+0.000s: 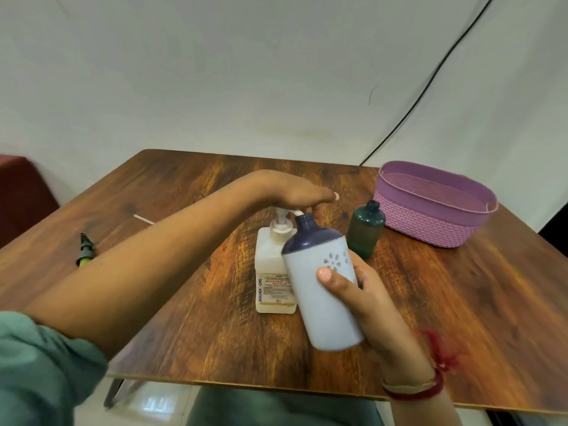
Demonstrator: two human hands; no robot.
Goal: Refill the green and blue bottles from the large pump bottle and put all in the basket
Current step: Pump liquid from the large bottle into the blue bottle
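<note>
The large white pump bottle (272,272) stands at the middle of the wooden table (461,302). My left hand (295,195) lies flat on its pump head, fingers straight. My right hand (365,302) grips the pale blue bottle (322,290) with the dark blue top. That bottle is uncapped and tilted, with its open neck right under the pump spout. The dark green bottle (365,230) stands upright and uncapped just right of the pump bottle. A purple woven basket (430,222) with nothing visible inside sits at the back right.
A green-and-black cap with a nozzle (85,250) lies on the table at the left, with a thin white tube (144,219) beyond it. A black cable (430,81) runs down the wall behind the basket. A dark red seat (18,192) is at far left.
</note>
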